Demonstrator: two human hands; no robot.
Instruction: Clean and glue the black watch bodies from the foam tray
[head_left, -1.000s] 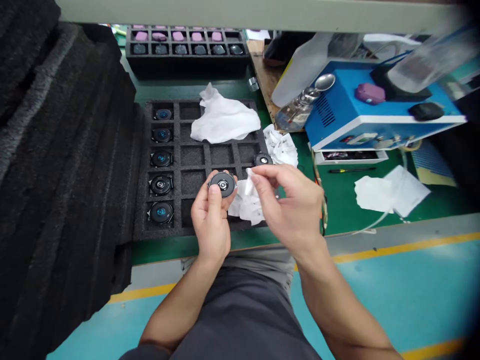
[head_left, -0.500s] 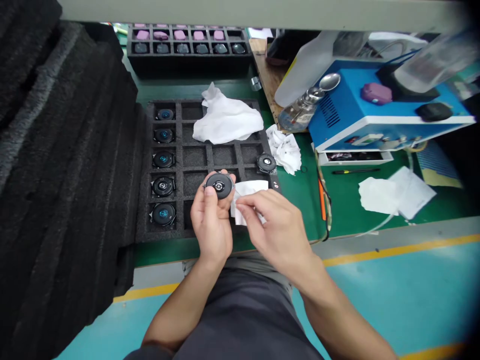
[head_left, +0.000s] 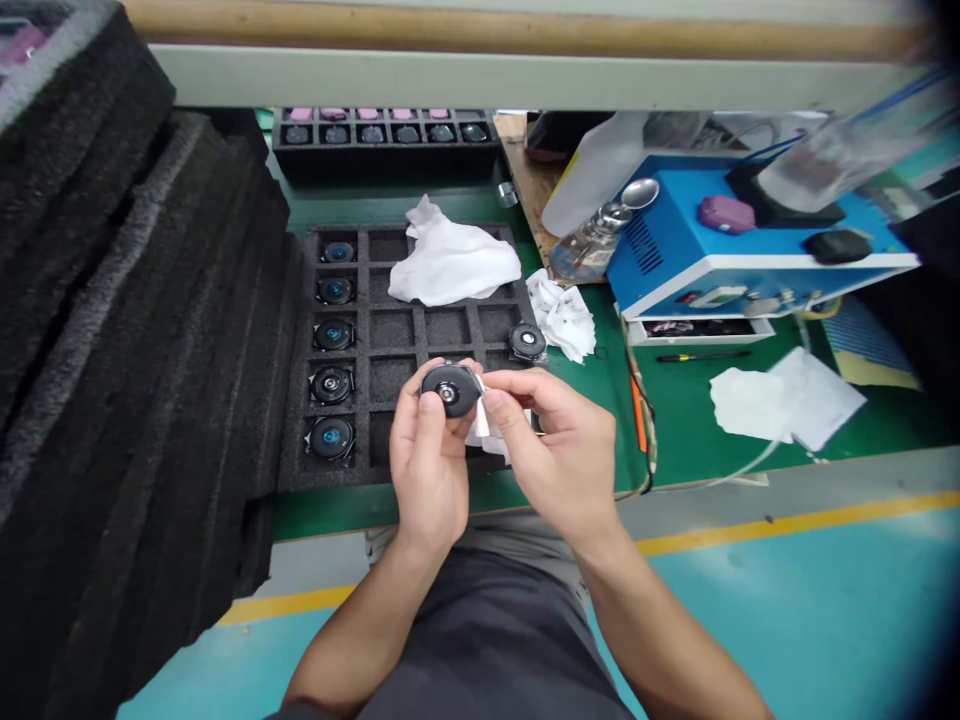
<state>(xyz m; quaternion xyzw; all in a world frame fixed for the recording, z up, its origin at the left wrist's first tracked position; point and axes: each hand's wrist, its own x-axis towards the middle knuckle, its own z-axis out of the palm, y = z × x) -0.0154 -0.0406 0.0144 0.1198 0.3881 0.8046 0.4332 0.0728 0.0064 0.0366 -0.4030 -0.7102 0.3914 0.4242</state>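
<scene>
My left hand (head_left: pixel 431 465) holds a round black watch (head_left: pixel 450 390) from below, its thumb on the rim and its back with a central sensor ring facing up. At the watch's right edge, my right hand (head_left: pixel 559 440) pinches what looks like a white wipe (head_left: pixel 482 418). One corner of it hangs under the fingertips; the rest is partly hidden by the hand. Beneath both hands lies a black foam tray (head_left: pixel 391 327). Several watches, one of them (head_left: pixel 332 437) nearest me, fill its left column, and another watch (head_left: pixel 527 342) rests at its right edge.
A large white cloth (head_left: pixel 454 255) covers the tray's far cells. Crumpled paper (head_left: pixel 562 318) lies to its right, near a blue machine (head_left: pixel 660 240) and a glass bottle (head_left: pixel 589 245). Stacked black foam trays (head_left: pixel 150 350) rise at the left. A shelf edge (head_left: pixel 480 78) crosses above.
My right hand has turned and closed in on the watch's right edge, with white material now at its fingertips. The watch has tilted slightly in my left hand. The camera view has tipped up.
</scene>
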